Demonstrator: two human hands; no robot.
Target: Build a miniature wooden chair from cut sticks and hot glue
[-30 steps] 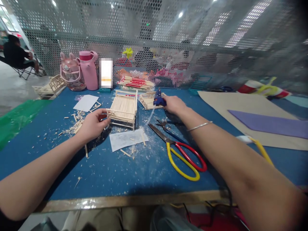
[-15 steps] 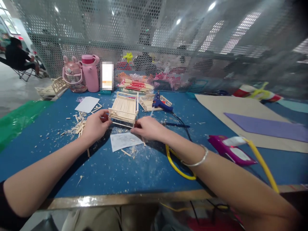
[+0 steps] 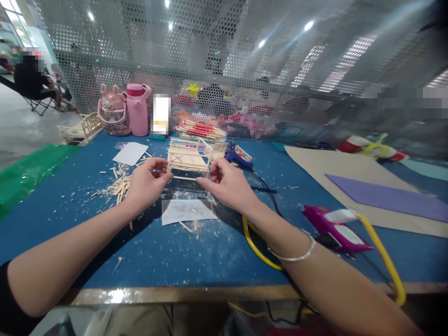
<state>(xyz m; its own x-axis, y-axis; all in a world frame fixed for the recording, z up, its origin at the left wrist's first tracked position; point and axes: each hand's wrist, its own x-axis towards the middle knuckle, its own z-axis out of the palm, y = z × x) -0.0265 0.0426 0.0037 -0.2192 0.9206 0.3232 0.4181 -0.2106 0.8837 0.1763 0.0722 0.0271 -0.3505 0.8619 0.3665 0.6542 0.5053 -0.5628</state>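
A small frame model made of thin wooden sticks (image 3: pixel 189 161) is held above the blue table, its slatted panel seen at a low angle. My left hand (image 3: pixel 149 182) pinches its left front corner. At the right front corner, the thumb and curled fingers of my right hand (image 3: pixel 229 184) grip it. A pale stick along the low front edge spans between both thumbs. Below the model lies a white paper sheet (image 3: pixel 187 212) with wood bits around it. Just behind my right hand is a blue glue gun (image 3: pixel 238 156), partly hidden.
Broken stick pieces (image 3: pixel 121 186) lie left, near a white card (image 3: pixel 130 153). A pink bottle (image 3: pixel 137 112), a clear jug (image 3: pixel 114 114) and bundled sticks (image 3: pixel 201 130) stand at the back. Rightward are a magenta device (image 3: pixel 336 228), a yellow cable (image 3: pixel 383 252) and a purple sheet (image 3: pixel 378 198).
The stick model has tilted, so its slatted panel looks flatter. My right hand has moved up and right along its side, fingers more curled. The camera view has shifted slightly.
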